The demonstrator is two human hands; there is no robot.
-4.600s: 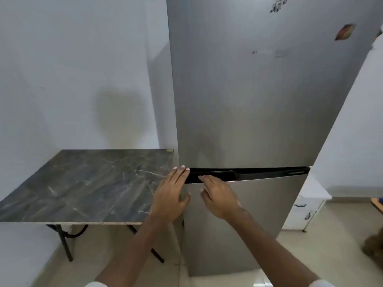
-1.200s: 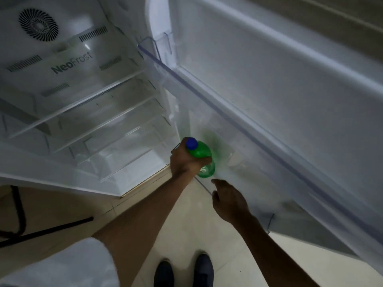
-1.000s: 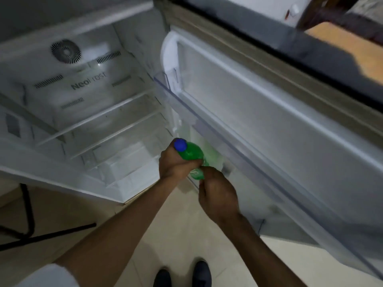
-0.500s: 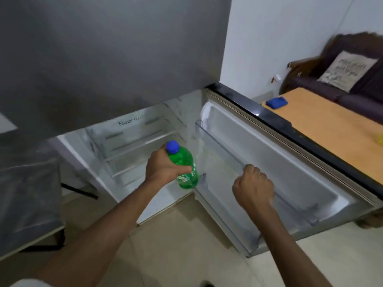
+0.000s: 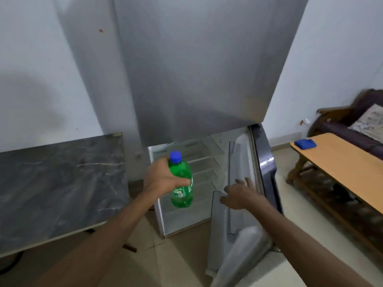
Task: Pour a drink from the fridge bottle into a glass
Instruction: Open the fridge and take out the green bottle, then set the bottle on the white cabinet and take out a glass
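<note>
A green bottle with a blue cap stands upright in my left hand, which is closed around its upper body in front of the fridge's open lower compartment. My right hand rests flat, fingers spread, on the inner side of the lower fridge door, which stands ajar to the right. The silver upper fridge door is closed. No glass is in view.
A dark marble-topped table stands left of the fridge. At the right is a wooden table with a blue object on it, and a dark sofa with a cushion behind. Tiled floor lies below.
The view has risen. My left hand has lifted the bottle clear of the fridge. My right hand has opened from gripping the door shelf to lying flat, and the door has swung further toward shut.
</note>
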